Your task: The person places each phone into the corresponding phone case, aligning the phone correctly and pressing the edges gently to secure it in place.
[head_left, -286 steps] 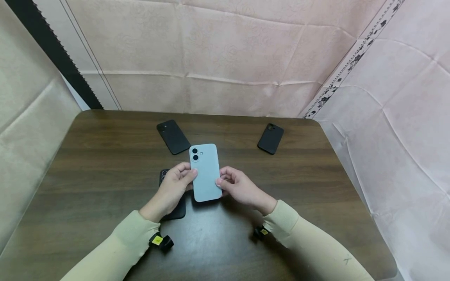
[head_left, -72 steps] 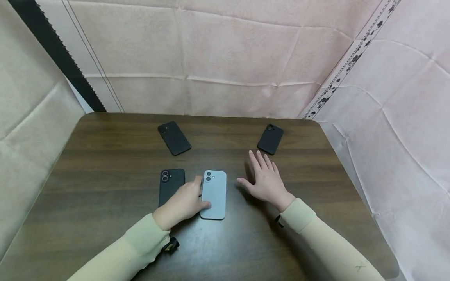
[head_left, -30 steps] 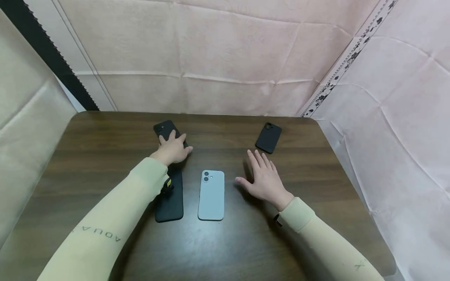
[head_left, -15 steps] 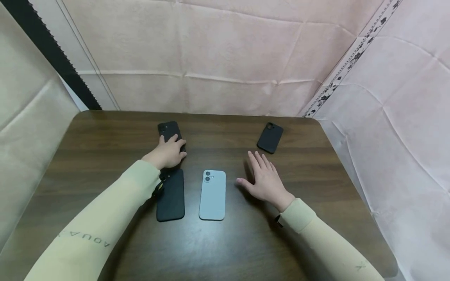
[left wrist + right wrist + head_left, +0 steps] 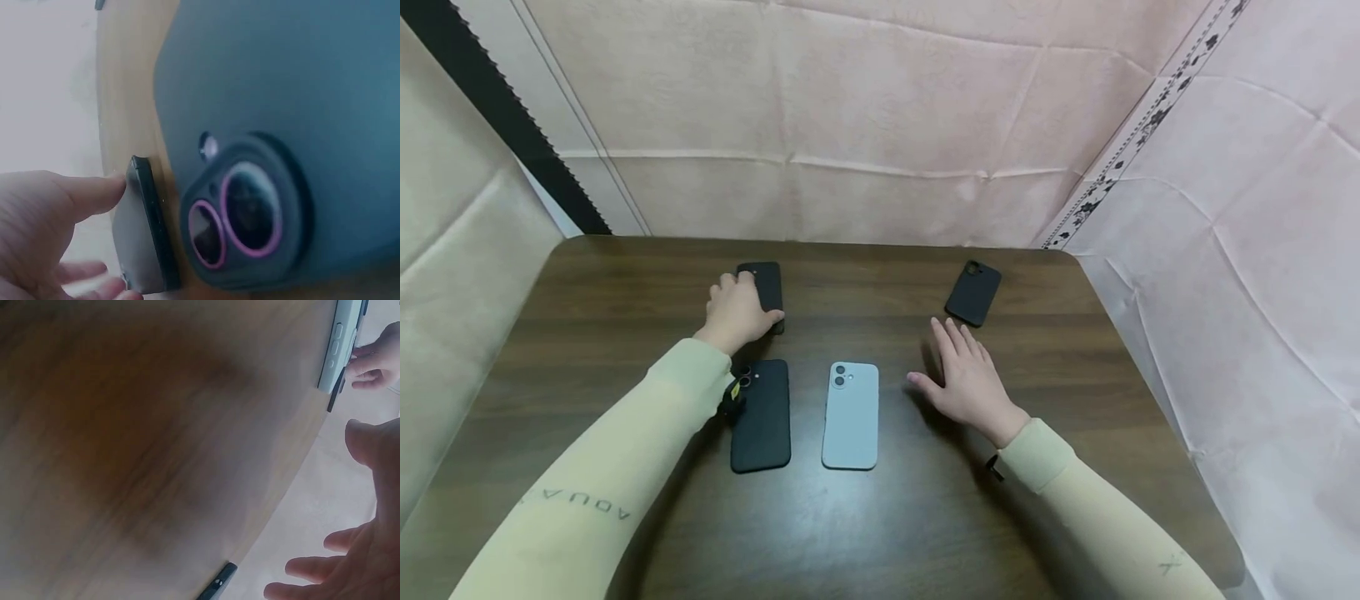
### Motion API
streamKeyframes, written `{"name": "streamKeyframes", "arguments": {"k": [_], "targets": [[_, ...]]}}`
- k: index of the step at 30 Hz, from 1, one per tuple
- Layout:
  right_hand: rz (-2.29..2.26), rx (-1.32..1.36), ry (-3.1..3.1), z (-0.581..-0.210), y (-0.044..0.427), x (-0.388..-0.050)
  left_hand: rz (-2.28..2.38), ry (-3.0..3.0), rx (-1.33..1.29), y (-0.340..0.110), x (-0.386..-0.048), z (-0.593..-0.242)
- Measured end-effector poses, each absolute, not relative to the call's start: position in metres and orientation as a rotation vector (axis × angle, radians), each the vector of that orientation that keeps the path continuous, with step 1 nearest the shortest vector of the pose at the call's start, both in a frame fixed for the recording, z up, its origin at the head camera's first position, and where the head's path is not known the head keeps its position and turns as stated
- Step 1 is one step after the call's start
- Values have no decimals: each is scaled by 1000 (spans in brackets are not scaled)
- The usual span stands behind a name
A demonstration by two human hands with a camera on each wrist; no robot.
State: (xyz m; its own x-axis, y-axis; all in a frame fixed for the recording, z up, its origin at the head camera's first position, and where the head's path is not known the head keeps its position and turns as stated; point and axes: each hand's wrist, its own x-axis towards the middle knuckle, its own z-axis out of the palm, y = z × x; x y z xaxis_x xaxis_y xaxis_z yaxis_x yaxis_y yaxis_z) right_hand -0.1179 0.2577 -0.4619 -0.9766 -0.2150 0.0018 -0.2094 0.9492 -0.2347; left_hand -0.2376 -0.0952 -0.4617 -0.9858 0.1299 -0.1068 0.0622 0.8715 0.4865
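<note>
At the back left, the left hand grips a black phone, its thumb at the lower right edge and its fingers at the upper left. In the left wrist view the thumb meets the corner of that phone. Below it lies a larger dark phone with two camera rings, beside a light blue phone. The right hand rests palm down, fingers extended and holding nothing, just below a small black phone.
A brown wooden table carries all the phones. Pale creased cloth hangs behind it and at both sides. The left forearm crosses the table's left part, its wrist camera beside the larger dark phone.
The left hand went from the light blue phone to the back-left phone, which has turned from slanted to nearly straight. Earlier, both hands held the light blue phone. The right hand has recently stayed put.
</note>
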Motion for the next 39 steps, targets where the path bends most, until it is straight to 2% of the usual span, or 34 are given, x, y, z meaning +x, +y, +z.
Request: {"name": "streamKeyframes", "arguments": {"k": [4, 14, 27, 39], "targets": [[-371, -329, 3064, -462, 259, -120, 692, 2868, 28, -98, -240, -460], [-371, -334, 3068, -464, 258, -122, 541, 2768, -36, -96, -246, -451], [-387, -337, 3059, -467, 259, -122, 603, 2655, 14, -100, -247, -449], [-1067, -209, 2834, -458, 246, -122, 721, 2680, 8, -101, -240, -456]]}}
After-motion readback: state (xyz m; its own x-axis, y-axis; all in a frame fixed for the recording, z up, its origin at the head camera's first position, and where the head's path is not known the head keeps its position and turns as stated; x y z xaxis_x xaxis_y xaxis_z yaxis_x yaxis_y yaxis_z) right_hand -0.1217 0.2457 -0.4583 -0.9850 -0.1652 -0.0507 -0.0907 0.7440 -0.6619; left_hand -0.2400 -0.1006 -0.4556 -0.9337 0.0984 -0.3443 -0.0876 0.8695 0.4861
